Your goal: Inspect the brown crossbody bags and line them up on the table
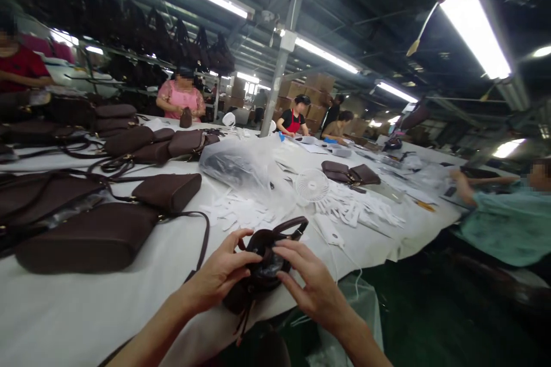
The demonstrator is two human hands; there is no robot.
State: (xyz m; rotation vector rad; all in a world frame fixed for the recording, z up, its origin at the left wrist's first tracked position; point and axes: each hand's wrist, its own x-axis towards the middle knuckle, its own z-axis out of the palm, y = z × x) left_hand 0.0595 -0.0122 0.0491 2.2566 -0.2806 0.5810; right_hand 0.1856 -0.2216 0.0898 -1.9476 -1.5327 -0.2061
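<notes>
A small dark brown handbag (260, 285) sits at the table's near edge with its mouth facing up. My left hand (215, 275) pinches the left side of its rim, thumb toward the inside. On the opposite side, my right hand (313, 282) has its fingers over the rim and the thumb lower down. Something shiny, like clear plastic, shows inside the bag. The bag's handle (297, 223) arches up behind the opening, and thin cords hang from its front. Its underside is hidden.
Several brown bags (92, 235) with straps cover the table's left side. Beyond my hands lie white paper pieces (241, 209), a plastic bag (245, 166), a white fan (311, 185) and two brown pouches (349, 173). Co-workers stand around; one in green (508, 223) is close at right.
</notes>
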